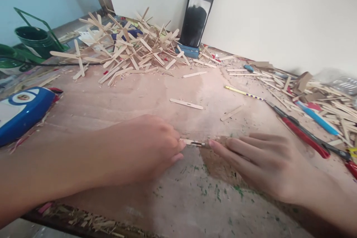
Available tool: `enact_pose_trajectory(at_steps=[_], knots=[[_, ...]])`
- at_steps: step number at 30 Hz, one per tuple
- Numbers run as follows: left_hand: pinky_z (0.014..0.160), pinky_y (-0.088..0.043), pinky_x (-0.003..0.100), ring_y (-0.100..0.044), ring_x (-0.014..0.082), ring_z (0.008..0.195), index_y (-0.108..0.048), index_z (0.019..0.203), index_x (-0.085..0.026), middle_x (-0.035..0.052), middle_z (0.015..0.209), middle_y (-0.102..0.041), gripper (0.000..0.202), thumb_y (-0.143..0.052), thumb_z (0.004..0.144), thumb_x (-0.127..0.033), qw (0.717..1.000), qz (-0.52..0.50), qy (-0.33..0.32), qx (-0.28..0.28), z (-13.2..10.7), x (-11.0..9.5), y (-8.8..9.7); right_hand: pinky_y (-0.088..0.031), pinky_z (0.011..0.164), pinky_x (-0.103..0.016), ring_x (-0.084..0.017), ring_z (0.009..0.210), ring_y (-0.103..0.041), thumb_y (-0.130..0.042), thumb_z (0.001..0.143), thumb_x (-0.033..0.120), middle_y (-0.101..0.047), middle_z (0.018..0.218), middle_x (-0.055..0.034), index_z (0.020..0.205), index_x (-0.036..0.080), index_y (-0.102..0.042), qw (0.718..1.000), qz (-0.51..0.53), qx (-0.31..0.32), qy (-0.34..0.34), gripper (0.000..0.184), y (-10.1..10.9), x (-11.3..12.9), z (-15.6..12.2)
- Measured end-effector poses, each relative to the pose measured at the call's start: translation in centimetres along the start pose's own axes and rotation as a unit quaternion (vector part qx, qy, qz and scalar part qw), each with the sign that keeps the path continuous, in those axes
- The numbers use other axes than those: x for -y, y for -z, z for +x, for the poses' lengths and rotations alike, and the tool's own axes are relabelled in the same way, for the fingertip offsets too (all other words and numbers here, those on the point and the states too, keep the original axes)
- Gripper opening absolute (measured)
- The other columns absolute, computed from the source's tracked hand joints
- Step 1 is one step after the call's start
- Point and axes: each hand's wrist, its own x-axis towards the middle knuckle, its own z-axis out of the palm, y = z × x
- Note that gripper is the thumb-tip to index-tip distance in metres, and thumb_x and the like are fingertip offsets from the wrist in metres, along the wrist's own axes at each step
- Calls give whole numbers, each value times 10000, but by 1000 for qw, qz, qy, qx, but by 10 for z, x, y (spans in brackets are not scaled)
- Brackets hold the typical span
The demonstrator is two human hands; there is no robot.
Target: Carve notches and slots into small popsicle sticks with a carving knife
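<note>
My left hand (pixel 160 148) is closed, its fingertips pinching one end of a wooden craft stick (pixel 187 141) held low over the tabletop. A dark narrow slit or strip shows along the stick's right part. My right hand (pixel 259 160) comes in from the right with its fingers drawn together and its forefinger tip at the dark strip's end. A small slim piece there is too blurred to name. Beyond the hands lies another craft stick (pixel 186 103) with a short slit in its middle. A plainer stick (pixel 232 113) rests to its right.
Behind is a heap of crossed craft sticks (pixel 134 48) beside a phone (pixel 198 11) in a blue stand (pixel 188 51). Rightward lie a pencil (pixel 244 93), red-handled scissors (pixel 304 135), a blue tool (pixel 316 118) and loose sticks. A blue-and-white object (pixel 30 109) sits left, near a green can (pixel 33 41).
</note>
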Motion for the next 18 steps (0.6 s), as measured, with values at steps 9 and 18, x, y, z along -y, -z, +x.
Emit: enact_pose_trajectory(at_steps=[9,18], knots=[[787,-504,418,-852,271,873,-888,1022,-243,21,960,-914,291,-721,1239,-343,1000,-16,3,25,2,1,3,-526,574,-349,-149,668,-757,-497,1316,130,-900,1069,-77,1539,89,-708,992,113,8,-62,310,0,6,2],[811,-527,415,-855,279,888,-848,945,-236,32,944,-900,331,-726,1226,-361,999,-23,17,33,4,1,-1,-570,547,-242,-148,562,-780,-676,1264,204,-922,856,-56,1030,192,-945,938,242,-33,-246,357,0,27,20]])
